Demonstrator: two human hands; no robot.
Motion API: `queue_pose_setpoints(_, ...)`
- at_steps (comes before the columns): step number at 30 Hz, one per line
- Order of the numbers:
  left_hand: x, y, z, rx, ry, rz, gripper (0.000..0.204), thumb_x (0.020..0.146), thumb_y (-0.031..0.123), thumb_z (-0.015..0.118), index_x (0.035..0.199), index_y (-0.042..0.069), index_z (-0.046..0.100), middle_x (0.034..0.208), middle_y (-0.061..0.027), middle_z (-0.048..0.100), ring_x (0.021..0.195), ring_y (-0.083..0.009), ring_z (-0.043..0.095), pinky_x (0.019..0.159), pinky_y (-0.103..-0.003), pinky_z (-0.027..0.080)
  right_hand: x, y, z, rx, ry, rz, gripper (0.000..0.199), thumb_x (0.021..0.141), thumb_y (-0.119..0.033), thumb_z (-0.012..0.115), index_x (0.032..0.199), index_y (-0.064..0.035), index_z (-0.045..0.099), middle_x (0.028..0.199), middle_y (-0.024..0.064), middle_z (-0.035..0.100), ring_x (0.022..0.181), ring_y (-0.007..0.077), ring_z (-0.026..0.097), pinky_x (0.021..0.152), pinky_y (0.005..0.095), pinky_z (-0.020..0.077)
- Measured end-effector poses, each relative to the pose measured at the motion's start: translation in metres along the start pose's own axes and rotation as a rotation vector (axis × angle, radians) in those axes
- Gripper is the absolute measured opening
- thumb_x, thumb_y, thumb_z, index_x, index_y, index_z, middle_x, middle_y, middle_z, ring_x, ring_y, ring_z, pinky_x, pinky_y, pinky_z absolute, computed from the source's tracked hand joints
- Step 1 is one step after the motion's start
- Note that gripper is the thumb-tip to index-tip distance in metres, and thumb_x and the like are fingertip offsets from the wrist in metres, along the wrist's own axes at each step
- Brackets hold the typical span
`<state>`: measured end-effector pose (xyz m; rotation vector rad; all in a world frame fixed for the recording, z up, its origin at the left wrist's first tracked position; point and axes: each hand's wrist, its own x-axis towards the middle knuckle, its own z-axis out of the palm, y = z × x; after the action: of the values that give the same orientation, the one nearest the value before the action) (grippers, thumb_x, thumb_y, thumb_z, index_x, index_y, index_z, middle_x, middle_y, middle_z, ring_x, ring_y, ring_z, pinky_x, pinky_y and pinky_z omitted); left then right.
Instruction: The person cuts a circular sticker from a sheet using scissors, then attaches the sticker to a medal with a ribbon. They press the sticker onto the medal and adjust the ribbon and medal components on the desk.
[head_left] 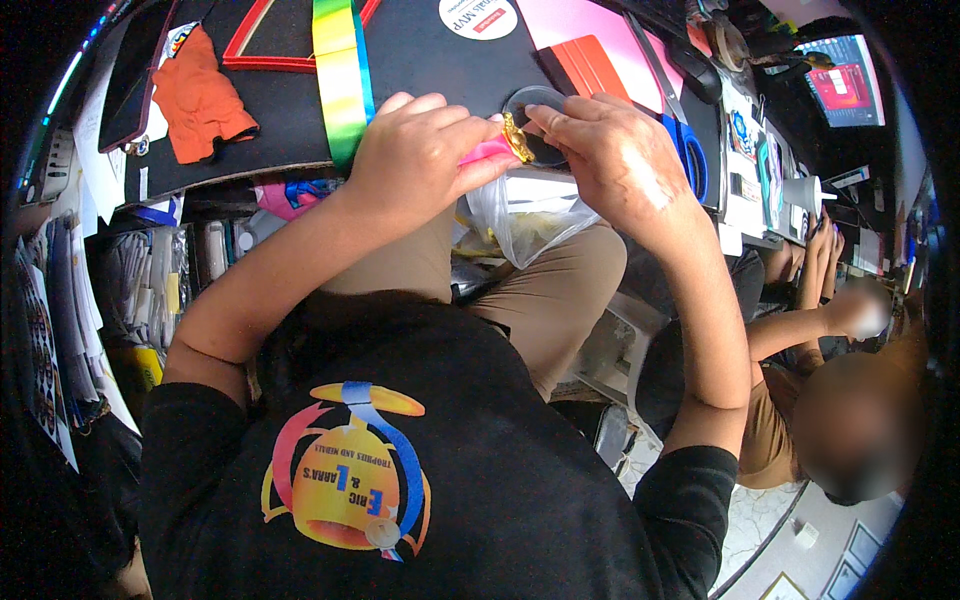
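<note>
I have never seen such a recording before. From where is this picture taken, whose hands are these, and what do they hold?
There is no machine here: these are a person's two bare hands. The single picture comes from a wide camera on that person's head, looking down, so straight edges bend near the rim. The left hand holds a pink ribbon with a gold piece at its end. The right hand has its fingertips close by the gold piece; whether they grip it, I cannot tell. On the dark table lie an orange cloth, a yellow-green ribbon, a red frame and blue-handled scissors.
</note>
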<state>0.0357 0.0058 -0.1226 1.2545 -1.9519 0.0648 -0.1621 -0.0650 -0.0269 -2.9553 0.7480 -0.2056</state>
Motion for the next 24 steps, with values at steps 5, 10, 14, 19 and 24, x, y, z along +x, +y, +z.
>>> queue_pose_setpoints(5,0.0,0.0,0.0,0.001,0.006,0.002,0.033,0.071,0.032,0.083,0.093,0.009,0.073,0.077,-0.0031,0.065,0.071,-0.0225,0.06,0.065,-0.037,0.043,-0.002,-0.007,0.003,-0.024,-0.004,0.089,0.03,0.078,-0.004,0.062,0.106,-0.006,0.071,0.089,0.0114,0.067,0.088,0.032,0.066,0.076,0.0425,0.0541)
queue_pose_setpoints(10,0.0,0.0,0.001,0.005,0.015,0.007,0.033,0.071,0.032,0.083,0.093,0.01,0.073,0.076,-0.0026,0.065,0.071,-0.0225,0.06,0.064,-0.037,0.043,-0.005,-0.015,0.004,-0.037,0.014,0.13,0.032,0.077,-0.003,0.062,0.108,-0.005,0.07,0.088,0.013,0.066,0.088,0.033,0.066,0.077,0.043,0.0544)
queue_pose_setpoints(14,0.0,0.0,0.001,0.006,0.01,0.002,0.033,0.071,0.032,0.083,0.093,0.01,0.073,0.077,-0.0025,0.066,0.071,-0.0225,0.061,0.064,-0.037,0.043,-0.005,-0.019,0.003,-0.02,0.009,0.166,0.033,0.077,-0.003,0.063,0.109,-0.0051,0.07,0.088,0.0133,0.066,0.087,0.0337,0.066,0.077,0.0429,0.0544)
queue_pose_setpoints(19,0.0,-0.001,0.002,0.002,0.009,-0.007,0.033,0.071,0.033,0.083,0.093,0.01,0.073,0.078,-0.0029,0.067,0.072,-0.0226,0.061,0.064,-0.037,0.043,-0.006,-0.025,0.003,-0.017,-0.011,0.213,0.031,0.078,-0.003,0.062,0.109,-0.004,0.069,0.088,0.0142,0.066,0.086,0.0339,0.065,0.076,0.0438,0.0539)
queue_pose_setpoints(24,0.0,0.0,0.001,-0.003,0.004,-0.005,0.033,0.071,0.033,0.083,0.093,0.01,0.073,0.078,-0.0033,0.067,0.072,-0.023,0.061,0.065,-0.037,0.043,-0.007,-0.025,0.005,-0.014,0.013,0.191,0.031,0.079,-0.003,0.06,0.109,-0.0015,0.068,0.088,0.0155,0.065,0.085,0.0344,0.065,0.076,0.0438,0.0533)
